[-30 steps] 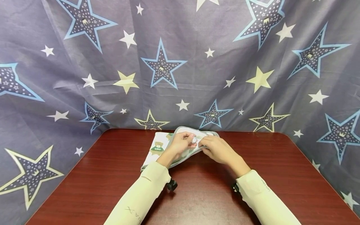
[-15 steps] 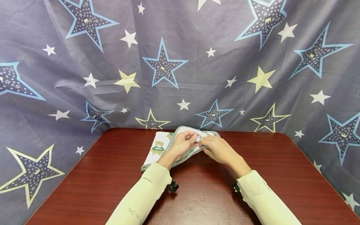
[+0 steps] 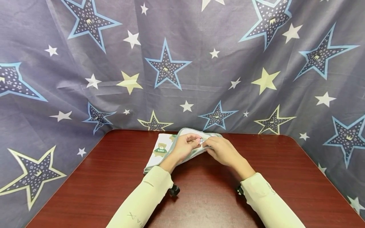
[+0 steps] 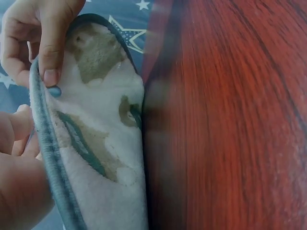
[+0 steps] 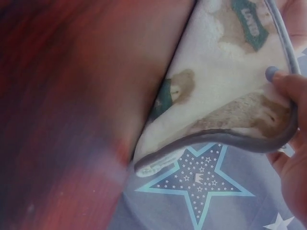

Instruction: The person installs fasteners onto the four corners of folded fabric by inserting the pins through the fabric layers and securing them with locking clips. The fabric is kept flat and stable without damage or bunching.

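Note:
A white fleece blanket (image 3: 161, 142) with printed bears and a grey-green edging lies folded at the table's far side, its corner lifted between both hands. My right hand (image 3: 220, 150) pinches the edged corner; in the right wrist view its thumb lies against a small blue round knob (image 5: 272, 73) on the fleece. My left hand (image 3: 184, 146) faces it across the edging, thumb and fingertips together around a small pale piece (image 3: 201, 141), mostly hidden by the fingers. In the left wrist view the left hand (image 4: 19, 172) is outside the edging, just below the right hand (image 4: 45, 38).
The reddish-brown wooden table (image 3: 285, 183) extends around the blanket on both sides and in front. A grey curtain (image 3: 182, 79) with stars hangs directly behind the table's far edge. Black wrist cameras sit under both cuffs, close above the tabletop.
The left fingertips have moved slightly right, closer to the right hand. The white round piece between them, plain to see earlier, is now mostly covered. The right hand and blanket stay nearly still.

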A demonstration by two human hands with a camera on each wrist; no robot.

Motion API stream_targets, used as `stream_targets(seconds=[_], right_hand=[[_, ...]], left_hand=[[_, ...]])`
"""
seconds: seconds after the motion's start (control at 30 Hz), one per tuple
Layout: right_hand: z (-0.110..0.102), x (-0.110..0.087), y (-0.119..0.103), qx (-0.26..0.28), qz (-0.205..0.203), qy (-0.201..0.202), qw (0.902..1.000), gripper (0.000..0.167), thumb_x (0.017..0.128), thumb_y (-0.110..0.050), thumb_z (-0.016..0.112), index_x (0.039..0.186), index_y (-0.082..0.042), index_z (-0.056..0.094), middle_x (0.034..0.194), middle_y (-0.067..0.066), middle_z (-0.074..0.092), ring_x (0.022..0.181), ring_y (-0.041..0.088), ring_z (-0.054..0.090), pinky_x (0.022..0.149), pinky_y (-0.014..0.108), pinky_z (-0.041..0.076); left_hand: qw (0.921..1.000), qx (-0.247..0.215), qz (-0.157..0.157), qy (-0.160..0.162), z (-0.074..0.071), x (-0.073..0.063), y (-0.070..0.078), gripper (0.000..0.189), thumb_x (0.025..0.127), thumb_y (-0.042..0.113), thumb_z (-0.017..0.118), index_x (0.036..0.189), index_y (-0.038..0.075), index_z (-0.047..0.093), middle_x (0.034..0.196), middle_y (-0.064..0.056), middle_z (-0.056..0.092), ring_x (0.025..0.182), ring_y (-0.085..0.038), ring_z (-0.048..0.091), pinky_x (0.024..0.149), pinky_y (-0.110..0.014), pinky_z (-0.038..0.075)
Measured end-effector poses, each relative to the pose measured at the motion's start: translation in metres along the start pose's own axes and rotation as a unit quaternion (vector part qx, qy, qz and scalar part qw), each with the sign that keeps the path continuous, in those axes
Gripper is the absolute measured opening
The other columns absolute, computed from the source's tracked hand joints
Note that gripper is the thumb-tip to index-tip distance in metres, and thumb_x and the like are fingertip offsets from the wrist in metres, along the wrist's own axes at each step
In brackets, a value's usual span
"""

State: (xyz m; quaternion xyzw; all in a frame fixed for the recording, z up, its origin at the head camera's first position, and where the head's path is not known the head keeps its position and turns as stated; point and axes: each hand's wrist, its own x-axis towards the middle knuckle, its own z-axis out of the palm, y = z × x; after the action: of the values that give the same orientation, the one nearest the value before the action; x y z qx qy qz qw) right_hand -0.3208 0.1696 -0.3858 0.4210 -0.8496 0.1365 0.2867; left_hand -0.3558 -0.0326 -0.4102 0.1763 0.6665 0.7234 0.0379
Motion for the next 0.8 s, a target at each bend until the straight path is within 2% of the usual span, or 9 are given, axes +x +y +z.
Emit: stream_targets(seconds=[0.07,0.23,0.33,0.5,0.67,0.8], right_hand=[[0.002,0.0,0.001,-0.007,-0.008,0.015,0.9998,0.018,0.084,-0.007,0.082,0.094,-0.015,0.069,0.088,-0.003,0.067,0.09,0.019,0.064,0.085,0.039,0.052],[0.004,0.001,0.003,-0.017,-0.023,0.035,0.999,0.02,0.081,-0.005,0.082,0.093,-0.014,0.069,0.088,-0.002,0.068,0.096,0.022,0.066,0.097,0.043,0.05],[0.005,0.001,0.002,-0.02,-0.027,0.041,0.9986,0.02,0.08,-0.004,0.081,0.094,-0.013,0.069,0.09,-0.002,0.069,0.099,0.024,0.067,0.101,0.043,0.048],[0.005,0.001,0.002,-0.02,-0.035,0.052,0.9978,0.021,0.079,-0.003,0.081,0.094,-0.012,0.07,0.091,-0.001,0.07,0.101,0.026,0.068,0.102,0.044,0.048],[0.005,0.001,0.002,-0.018,-0.037,0.049,0.998,0.018,0.081,-0.006,0.082,0.093,-0.013,0.07,0.091,-0.002,0.07,0.1,0.024,0.068,0.103,0.042,0.047],[0.002,0.001,0.003,-0.013,-0.033,0.04,0.9986,0.018,0.081,-0.007,0.083,0.092,-0.013,0.07,0.087,-0.003,0.068,0.092,0.021,0.066,0.096,0.041,0.049]], left_hand=[[1.0,-0.004,0.002,0.008,-0.001,-0.001,0.001,0.02,0.097,-0.005,0.064,0.116,-0.013,0.065,0.105,-0.014,0.071,0.085,-0.011,0.069,0.092,-0.041,0.056],[0.9997,-0.01,0.001,0.021,-0.005,-0.003,-0.001,0.02,0.094,-0.006,0.068,0.112,-0.013,0.066,0.103,-0.018,0.072,0.083,-0.012,0.07,0.085,-0.033,0.059],[0.9994,0.025,0.01,0.023,-0.004,-0.006,0.0,0.017,0.093,-0.003,0.07,0.109,-0.011,0.069,0.102,-0.017,0.073,0.08,-0.01,0.069,0.078,-0.025,0.058],[0.9956,0.088,0.026,0.02,-0.002,-0.009,0.002,0.013,0.093,0.002,0.073,0.104,-0.005,0.073,0.096,-0.01,0.076,0.075,-0.006,0.065,0.068,-0.018,0.05],[0.994,0.108,0.018,0.0,-0.004,-0.009,0.003,0.018,0.097,0.008,0.069,0.11,-0.005,0.072,0.1,-0.012,0.076,0.078,-0.006,0.065,0.07,-0.02,0.052],[0.985,0.17,0.025,-0.016,-0.008,-0.014,0.006,0.025,0.1,0.016,0.067,0.116,-0.003,0.069,0.103,-0.014,0.074,0.084,-0.013,0.068,0.074,-0.025,0.055]])
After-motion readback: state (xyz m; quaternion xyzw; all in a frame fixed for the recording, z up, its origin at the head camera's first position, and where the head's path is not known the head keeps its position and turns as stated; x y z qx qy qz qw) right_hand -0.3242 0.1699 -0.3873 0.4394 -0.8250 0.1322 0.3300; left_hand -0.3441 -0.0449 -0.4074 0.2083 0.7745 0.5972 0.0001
